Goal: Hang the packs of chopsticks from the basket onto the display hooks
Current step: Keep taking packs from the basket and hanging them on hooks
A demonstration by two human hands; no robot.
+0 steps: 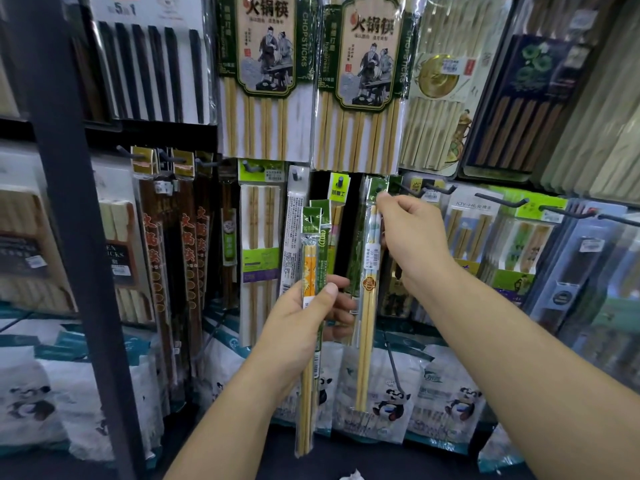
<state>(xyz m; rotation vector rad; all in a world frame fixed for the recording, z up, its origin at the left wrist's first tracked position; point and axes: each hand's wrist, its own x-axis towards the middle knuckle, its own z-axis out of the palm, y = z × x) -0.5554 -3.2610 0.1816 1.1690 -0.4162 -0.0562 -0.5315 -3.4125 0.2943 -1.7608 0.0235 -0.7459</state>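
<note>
Chopstick packs [309, 271] in left hand [301, 320], single pack [370, 306] in right hand [412, 230]

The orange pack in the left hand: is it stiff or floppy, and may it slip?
Probably stiff: the orange pack stands straight above and below the left hand, gripped only mid-length. Likely light, as fingers alone hold it. Its glossy sleeve might slip.

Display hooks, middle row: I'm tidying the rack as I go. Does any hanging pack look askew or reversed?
The narrow pack just left of the held packs in the left hand shows only white fine print, seemingly back outward, and hangs slightly tilted. Nothing else stands out.
</note>
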